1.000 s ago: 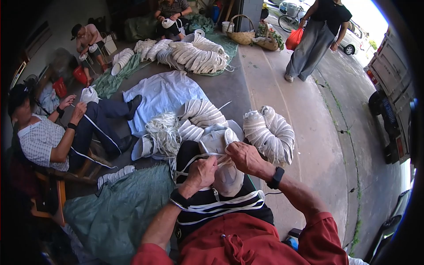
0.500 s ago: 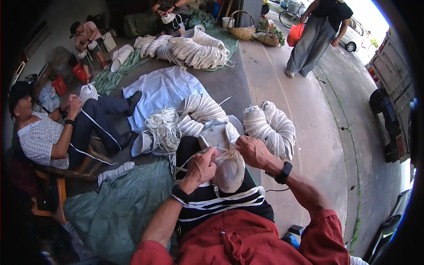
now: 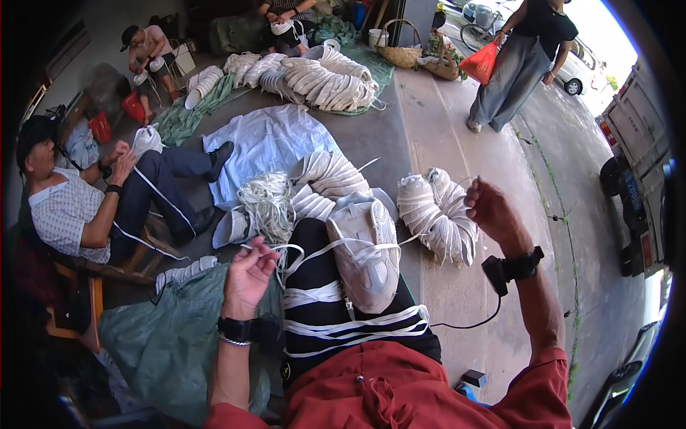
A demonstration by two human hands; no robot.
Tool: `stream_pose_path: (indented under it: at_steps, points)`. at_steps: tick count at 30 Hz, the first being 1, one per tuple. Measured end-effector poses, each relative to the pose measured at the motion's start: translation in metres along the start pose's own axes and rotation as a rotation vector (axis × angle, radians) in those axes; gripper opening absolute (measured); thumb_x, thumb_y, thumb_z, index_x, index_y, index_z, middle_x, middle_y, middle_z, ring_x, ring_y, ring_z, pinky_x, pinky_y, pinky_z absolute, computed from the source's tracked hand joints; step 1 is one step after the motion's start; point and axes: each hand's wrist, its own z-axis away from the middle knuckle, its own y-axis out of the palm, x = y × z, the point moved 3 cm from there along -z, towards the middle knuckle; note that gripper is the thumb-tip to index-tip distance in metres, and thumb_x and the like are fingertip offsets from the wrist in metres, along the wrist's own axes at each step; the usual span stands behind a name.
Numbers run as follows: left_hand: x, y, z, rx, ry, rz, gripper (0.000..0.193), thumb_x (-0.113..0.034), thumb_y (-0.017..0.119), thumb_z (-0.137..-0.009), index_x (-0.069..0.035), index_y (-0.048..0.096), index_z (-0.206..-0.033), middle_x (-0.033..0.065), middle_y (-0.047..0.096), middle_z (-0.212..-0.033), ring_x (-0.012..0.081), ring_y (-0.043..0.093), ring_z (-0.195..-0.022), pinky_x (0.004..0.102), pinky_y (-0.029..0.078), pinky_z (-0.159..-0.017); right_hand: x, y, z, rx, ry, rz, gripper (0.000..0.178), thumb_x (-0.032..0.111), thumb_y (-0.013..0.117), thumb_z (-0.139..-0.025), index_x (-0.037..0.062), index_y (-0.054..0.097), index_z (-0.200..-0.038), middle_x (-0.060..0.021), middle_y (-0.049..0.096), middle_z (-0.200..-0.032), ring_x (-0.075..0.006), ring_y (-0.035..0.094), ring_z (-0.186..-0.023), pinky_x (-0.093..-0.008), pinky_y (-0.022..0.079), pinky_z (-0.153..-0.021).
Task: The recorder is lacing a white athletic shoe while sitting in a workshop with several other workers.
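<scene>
A white sneaker [image 3: 368,268] rests on my lap, toe toward me. A flat white shoelace [image 3: 325,247] crosses its front and runs out to both sides. My left hand [image 3: 246,279] is off to the left of the sneaker, fingers pinched on one lace end. Raised to the right, my right hand [image 3: 495,211] has its fingers closed on the other end, which leads back toward the sneaker past a stack of shoe parts. Several more white laces [image 3: 357,330] lie across my black-clad thighs.
A coil of stacked white shoe uppers [image 3: 446,214] stands ahead on the right. Left of it are a bundle of laces [image 3: 264,204] and more uppers [image 3: 332,175]. A seated person [image 3: 78,207] works at left; another person [image 3: 522,57] carries a red bag. A truck [image 3: 636,157] stands at right.
Both hands have moved apart from the sneaker, the left one leftward and the right one up and to the right, drawing the lace out. The sneaker's front is now uncovered.
</scene>
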Motion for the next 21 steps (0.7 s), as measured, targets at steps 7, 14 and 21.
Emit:
stream_pose_path:
  at_steps: [7, 14, 21]
  points:
    - [-0.111, -0.128, 0.063, -0.499, 0.396, 0.190, 0.025, -0.011, 0.043, -0.091, -0.003, 0.053, -0.113, 0.0118, 0.057, -0.110, 0.0251, 0.055, -0.104, 0.0333, 0.048, -0.087, 0.138, -0.057, 0.022, -0.063, -0.413, -0.023, 0.014, 0.014, 0.044, -0.089, 0.0054, 0.051, -0.080, -0.0064, 0.054, -0.079, -0.0187, 0.053, -0.076, -0.0271, 0.047, -0.065]
    - [-0.162, -0.264, 0.124, -0.536, 0.426, 0.256, 0.025, -0.012, 0.040, -0.091, -0.007, 0.054, -0.111, -0.0004, 0.042, -0.063, 0.0139, 0.044, -0.058, 0.0256, 0.038, -0.050, 0.216, -0.165, 0.034, -0.402, -0.651, -0.027, 0.012, 0.008, 0.048, -0.087, -0.0004, 0.055, -0.086, -0.0124, 0.059, -0.084, -0.0278, 0.058, -0.086, -0.0349, 0.051, -0.075]
    - [-0.206, -0.461, 0.239, -0.984, 0.684, -0.142, 0.031, -0.006, 0.042, -0.084, -0.010, 0.052, -0.113, -0.0007, 0.034, -0.056, 0.0124, 0.036, -0.049, 0.0245, 0.031, -0.043, 0.239, -0.228, 0.038, -0.573, -0.670, -0.104, 0.009, 0.003, 0.049, -0.083, -0.0035, 0.056, -0.085, -0.0137, 0.060, -0.082, -0.0299, 0.060, -0.081, -0.0373, 0.052, -0.074]
